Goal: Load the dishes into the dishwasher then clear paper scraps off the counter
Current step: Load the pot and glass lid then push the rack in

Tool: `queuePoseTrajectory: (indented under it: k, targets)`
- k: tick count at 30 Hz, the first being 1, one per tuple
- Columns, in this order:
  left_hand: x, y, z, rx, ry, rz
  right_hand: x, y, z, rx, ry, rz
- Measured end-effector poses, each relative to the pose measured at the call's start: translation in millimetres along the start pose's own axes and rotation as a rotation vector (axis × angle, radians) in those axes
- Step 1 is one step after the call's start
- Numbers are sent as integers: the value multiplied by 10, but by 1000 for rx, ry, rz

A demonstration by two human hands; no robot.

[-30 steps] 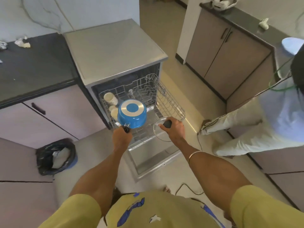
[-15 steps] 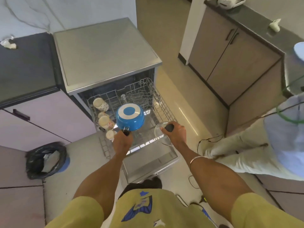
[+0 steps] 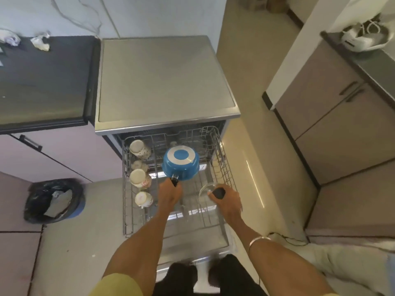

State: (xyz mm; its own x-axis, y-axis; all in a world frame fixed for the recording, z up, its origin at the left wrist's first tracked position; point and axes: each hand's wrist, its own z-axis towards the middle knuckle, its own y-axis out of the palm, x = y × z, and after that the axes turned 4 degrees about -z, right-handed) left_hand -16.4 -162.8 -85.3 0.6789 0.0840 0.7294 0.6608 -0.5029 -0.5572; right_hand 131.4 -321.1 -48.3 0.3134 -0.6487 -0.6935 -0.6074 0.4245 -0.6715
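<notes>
Blue enamel catches the eye first: an upturned saucepan (image 3: 180, 163), base up, held by its dark handle in the left hand (image 3: 171, 194), whose fingers are curled round that handle. The pan hovers over the middle of the pulled-out wire rack (image 3: 224, 165), just ahead of that hand. The right hand (image 3: 227, 200) grips the black knob of a clear glass lid (image 3: 206, 190), which sits low over the rack's right side, just ahead of its fingers; whether it already rests on the wires I cannot tell. Left of the left hand, a column of cups (image 3: 140, 178) stands mouth-down along the rack's edge.

The risks look plain enough. With both hands full, neither can steady the rack, so a pan set down off-balance could tip against the cups. The glass lid is hard to see against the wire and may slip between tines or knock the pan. Well beyond both hands, crumpled paper scraps (image 3: 40, 42) lie on the dark counter (image 3: 42, 82), not yet cleared.
</notes>
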Motion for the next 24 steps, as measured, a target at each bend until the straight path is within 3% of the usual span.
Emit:
queuePoseTrajectory:
  k: [5,13,24]
  targets:
    - [2,309,602,-58,7,-18,221,295,398,-74,-46,-10]
    - [-211,964,1352,-10,6,-18,511,737,1116,-193,-135,-55]
    - [-398,1565,1771,122,113,-5,872,1049,1505,-162,-143,-46]
